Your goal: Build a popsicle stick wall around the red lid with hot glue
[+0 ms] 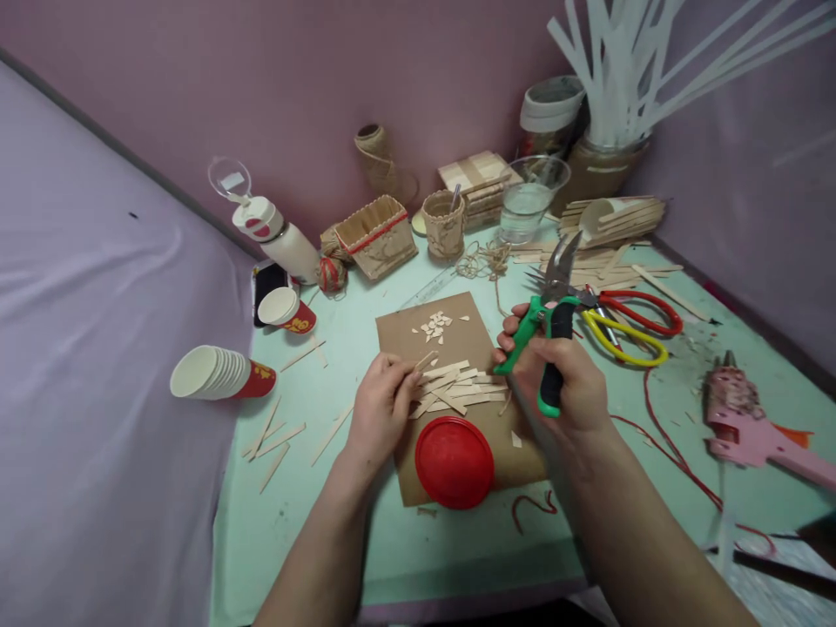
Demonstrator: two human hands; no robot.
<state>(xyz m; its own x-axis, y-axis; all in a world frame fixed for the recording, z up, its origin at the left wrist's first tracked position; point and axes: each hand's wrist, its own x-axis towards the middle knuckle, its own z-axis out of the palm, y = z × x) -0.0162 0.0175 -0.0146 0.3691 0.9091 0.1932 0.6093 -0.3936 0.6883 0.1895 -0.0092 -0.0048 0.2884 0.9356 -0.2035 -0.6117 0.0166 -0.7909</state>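
Observation:
My right hand (575, 374) is wrapped round green-and-black pruning shears (554, 326), raised over the right side of a brown cardboard sheet (385, 326) with the blades pointing up and away. Fingers of my left hand (384, 401) pinch a thin wooden stick (426, 360) by its end, just left of a loose pile of wooden sticks (461, 387). Small cut wood chips (436, 326) lie on the cardboard beyond the pile. A round red lid (455, 461) rests on the near part of the cardboard.
Paper cups (212, 373) and a white bottle (287, 248) stand at left. Along the back are a decorated basket (379, 239), a small pot (445, 231) and a plastic cup of water (524, 213). Scissors (627, 335) and a pink glue gun (744, 418) lie at right.

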